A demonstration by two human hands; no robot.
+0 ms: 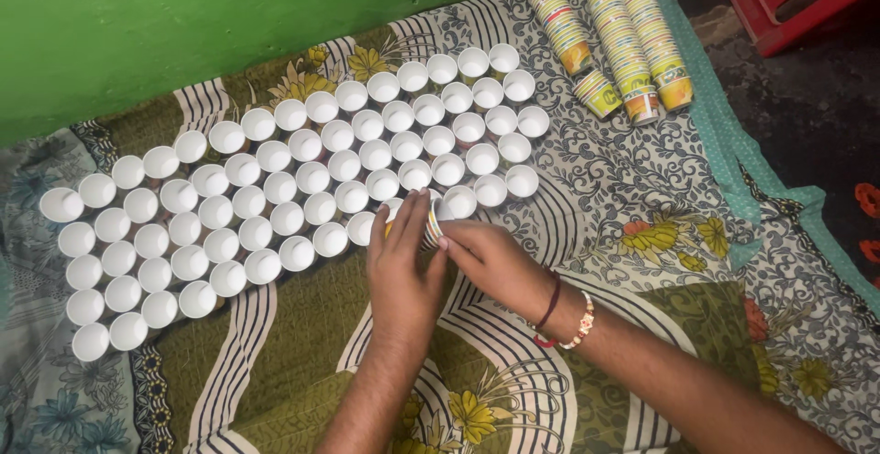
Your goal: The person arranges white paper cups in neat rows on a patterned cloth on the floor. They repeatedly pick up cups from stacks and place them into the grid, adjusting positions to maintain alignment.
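From the head camera, looking down, both hands meet at the near edge of a wide field of paper cups. The left hand (pixel 401 257) lies palm down with its fingers stretched forward and close together, pressed against the side of a small stack of cups (pixel 431 227) with striped, coloured walls. The right hand (pixel 490 257) comes in from the right, and its fingertips pinch the same stack from the other side, so the stack sits gripped between the two hands. How many cups are in it is hard to tell, since the fingers cover most of it. On the right wrist sit a dark red thread band (pixel 548 307) and a beaded bracelet (pixel 581 322).

The stack is just at the near right corner of the field of upright white cups (pixel 275 184), which stand mouth up, rim against rim, in slanted rows running from the near left to the far right. They rest on a patterned cloth (pixel 632 188) with grey scrollwork, white stripes and yellow flowers, spread on the floor.

Far to the right, well apart from the hands, long nested stacks of printed cups (pixel 628 37) lie on their sides on the cloth, with a short stack (pixel 598 92) just beside them. A green wall (pixel 183 23) runs along the far side, and a red frame (pixel 788 0) shows in the far right corner.
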